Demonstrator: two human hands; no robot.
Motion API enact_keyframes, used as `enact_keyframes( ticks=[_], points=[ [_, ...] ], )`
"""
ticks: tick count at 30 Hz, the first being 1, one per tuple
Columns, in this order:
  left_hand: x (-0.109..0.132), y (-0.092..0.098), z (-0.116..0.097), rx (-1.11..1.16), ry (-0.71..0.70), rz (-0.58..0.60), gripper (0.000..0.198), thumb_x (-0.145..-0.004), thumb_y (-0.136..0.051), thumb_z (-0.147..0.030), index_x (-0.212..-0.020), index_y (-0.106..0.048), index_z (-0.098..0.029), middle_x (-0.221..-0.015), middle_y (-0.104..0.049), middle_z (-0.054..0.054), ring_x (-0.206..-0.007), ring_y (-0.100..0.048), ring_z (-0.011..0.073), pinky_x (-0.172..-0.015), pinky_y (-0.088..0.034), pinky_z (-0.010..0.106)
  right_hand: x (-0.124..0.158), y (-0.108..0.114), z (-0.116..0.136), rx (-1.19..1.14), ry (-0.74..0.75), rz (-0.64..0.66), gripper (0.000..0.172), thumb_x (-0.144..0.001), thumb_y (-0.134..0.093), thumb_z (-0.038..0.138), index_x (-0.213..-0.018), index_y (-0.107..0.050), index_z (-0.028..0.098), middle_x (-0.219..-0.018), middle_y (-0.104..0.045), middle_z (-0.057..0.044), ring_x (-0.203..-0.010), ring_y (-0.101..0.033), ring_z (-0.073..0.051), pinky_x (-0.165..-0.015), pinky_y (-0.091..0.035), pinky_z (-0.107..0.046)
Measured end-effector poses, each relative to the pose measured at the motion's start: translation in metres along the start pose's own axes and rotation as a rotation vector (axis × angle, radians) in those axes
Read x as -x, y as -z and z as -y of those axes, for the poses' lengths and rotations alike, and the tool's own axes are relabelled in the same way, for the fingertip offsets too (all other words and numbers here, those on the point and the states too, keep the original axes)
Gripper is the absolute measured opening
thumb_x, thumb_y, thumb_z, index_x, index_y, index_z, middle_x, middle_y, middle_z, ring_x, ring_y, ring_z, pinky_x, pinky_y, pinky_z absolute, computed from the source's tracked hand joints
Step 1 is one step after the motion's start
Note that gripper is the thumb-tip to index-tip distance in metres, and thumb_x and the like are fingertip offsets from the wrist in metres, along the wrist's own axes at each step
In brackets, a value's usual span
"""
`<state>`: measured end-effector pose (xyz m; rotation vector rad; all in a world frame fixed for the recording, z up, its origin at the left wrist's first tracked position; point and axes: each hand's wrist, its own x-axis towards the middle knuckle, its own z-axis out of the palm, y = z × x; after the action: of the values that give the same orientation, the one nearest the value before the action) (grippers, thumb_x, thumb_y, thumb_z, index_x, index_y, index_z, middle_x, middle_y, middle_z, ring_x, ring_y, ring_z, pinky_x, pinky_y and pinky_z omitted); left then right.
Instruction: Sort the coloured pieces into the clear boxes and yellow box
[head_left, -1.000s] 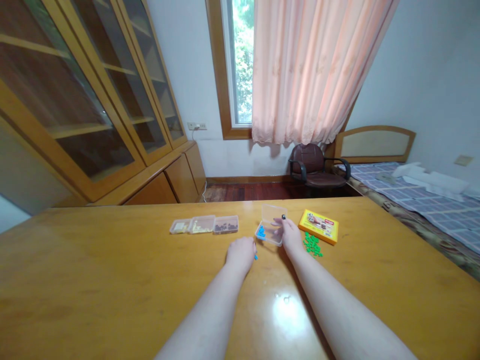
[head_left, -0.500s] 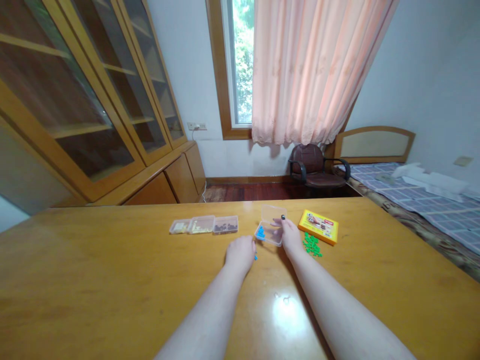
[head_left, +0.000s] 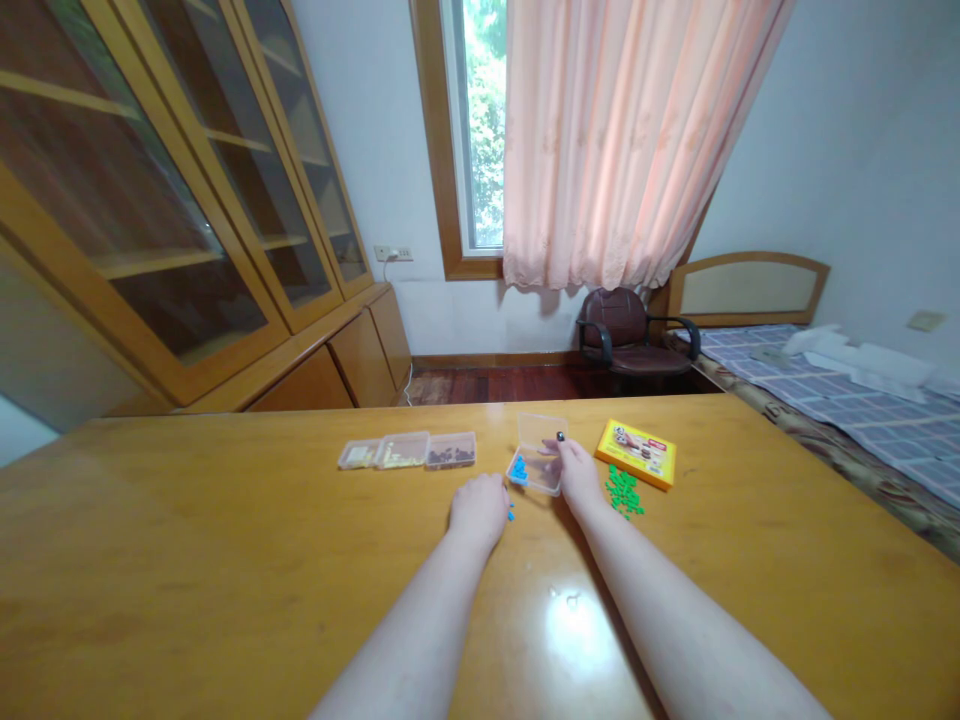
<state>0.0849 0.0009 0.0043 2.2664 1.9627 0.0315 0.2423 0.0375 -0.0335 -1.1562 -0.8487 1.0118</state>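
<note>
My right hand (head_left: 579,474) grips the right side of a small clear plastic box (head_left: 538,484) with its hinged lid raised. Several small blue pieces (head_left: 518,470) lie in the box's left end. Just left of it, my left hand (head_left: 478,510) is closed low over the table, its fingertips mostly hidden. A few loose blue pieces (head_left: 511,515) show by those fingertips. Whether the left fingers pinch a piece is too small to make out. To the right of my right hand, a heap of small green pieces (head_left: 624,491) is spread on the wood.
A flat yellow box (head_left: 637,454) lies behind the green pieces. On the left stand clear boxes: one with dark pieces (head_left: 451,451), two with pale yellow pieces (head_left: 403,450). The wooden table (head_left: 225,560) carries everything. Beyond its far edge is a brown armchair (head_left: 619,330).
The clear box has shifted and tilted slightly to the left with my right hand, and its blue pieces sit closer to the left end. My left hand stays nearly in place.
</note>
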Motion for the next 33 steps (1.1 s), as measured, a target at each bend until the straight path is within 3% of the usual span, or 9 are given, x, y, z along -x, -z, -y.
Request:
enact_keyframes(
  ticks=[33],
  points=[
    [-0.003,-0.005,0.0,0.039,0.007,-0.036,0.029,-0.081,-0.034,-0.027,-0.086,-0.06,-0.018,-0.088,-0.065,0.011,-0.08,-0.061,0.0245,-0.069,-0.045,0.036,0.003,-0.001,0.005,0.018,-0.019,0.025,0.04,-0.066,-0.055,0.053,-0.077,-0.063,0.015,-0.07,-0.066,-0.005,-0.043,-0.049,-0.011,-0.044,-0.041,-0.025]
  ],
)
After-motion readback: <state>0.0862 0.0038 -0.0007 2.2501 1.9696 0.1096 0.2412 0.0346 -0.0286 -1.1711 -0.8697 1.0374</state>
